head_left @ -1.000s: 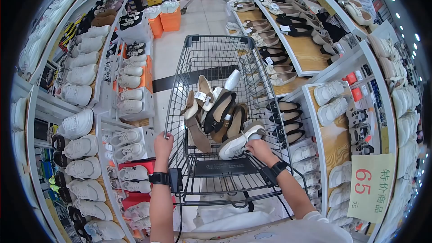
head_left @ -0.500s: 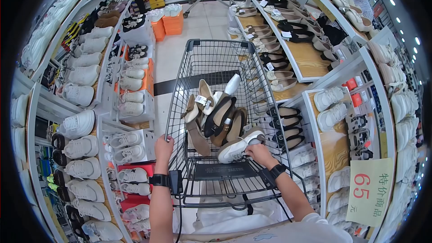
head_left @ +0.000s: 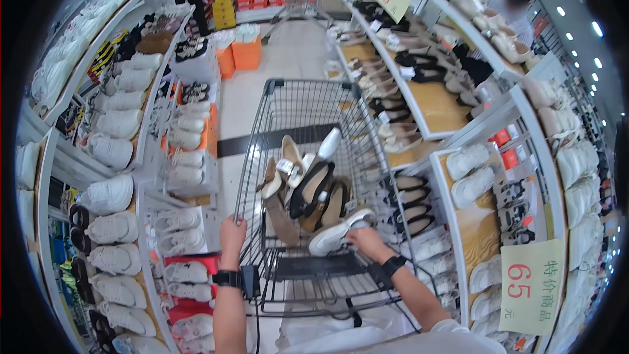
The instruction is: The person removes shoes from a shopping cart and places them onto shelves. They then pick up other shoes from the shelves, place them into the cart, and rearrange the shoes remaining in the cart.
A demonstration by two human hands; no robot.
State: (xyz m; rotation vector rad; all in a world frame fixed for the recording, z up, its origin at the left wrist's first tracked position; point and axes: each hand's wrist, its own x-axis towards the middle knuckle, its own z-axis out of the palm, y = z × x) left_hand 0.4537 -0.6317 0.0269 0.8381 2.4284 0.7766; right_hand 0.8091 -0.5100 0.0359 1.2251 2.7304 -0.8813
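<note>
In the head view my left hand [head_left: 233,233] is closed around the left side rim of a wire shopping cart [head_left: 311,82]. Inside the basket, near its back edge, my right hand [head_left: 368,241] grips a white sneaker [head_left: 329,238] with a grey-brown opening, lying tilted on its side. Beyond the sneaker lie a black-edged flat shoe [head_left: 306,190], a taupe shoe [head_left: 282,221], a beige shoe [head_left: 290,151] with a white tag and a white wrapped item [head_left: 329,144]. These lie loosely piled and partly hide one another. My right fingertips are partly hidden by the shoe.
Shelves of white sneakers [head_left: 113,228] line the left side. On the right stands a rack of flat shoes [head_left: 419,69] with price signs [head_left: 529,286]. Orange boxes [head_left: 246,52] and another cart [head_left: 298,6] are ahead in the aisle. A person [head_left: 514,16] is behind the right rack.
The view has tilted, so the cart and shelves sit lower in the picture. Both hands keep their hold; the sneaker stays at the back of the basket, turned slightly.
</note>
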